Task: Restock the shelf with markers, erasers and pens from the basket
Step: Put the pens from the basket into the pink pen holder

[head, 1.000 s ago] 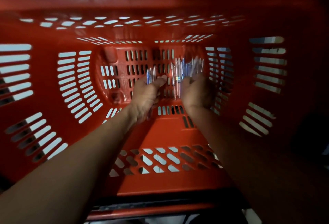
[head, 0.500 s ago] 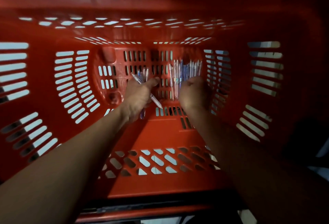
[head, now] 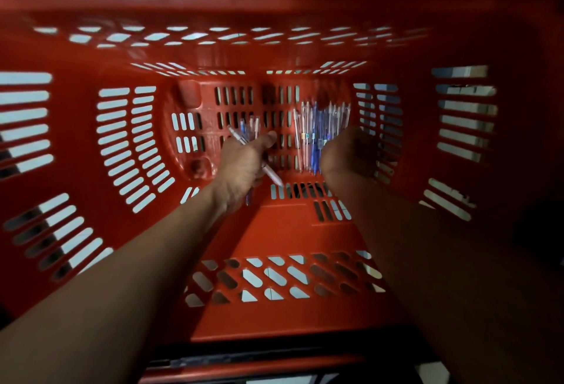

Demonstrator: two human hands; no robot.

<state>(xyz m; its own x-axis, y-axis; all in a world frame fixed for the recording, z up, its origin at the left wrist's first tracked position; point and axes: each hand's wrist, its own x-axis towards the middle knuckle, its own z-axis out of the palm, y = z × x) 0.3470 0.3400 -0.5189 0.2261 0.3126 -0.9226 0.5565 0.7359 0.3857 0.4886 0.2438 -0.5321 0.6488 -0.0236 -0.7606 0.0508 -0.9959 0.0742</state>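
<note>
Slim clear and blue plastic pens (head: 320, 130) fan up at frame centre, deep in the red slotted plastic basket (head: 128, 145), gripped by my right hand (head: 348, 154); my left hand (head: 244, 167) clutches a few pens (head: 248, 130) beside it.

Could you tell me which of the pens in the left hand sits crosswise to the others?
The white pen in the left hand: it slants diagonally across the palm, while the others point up.
</note>
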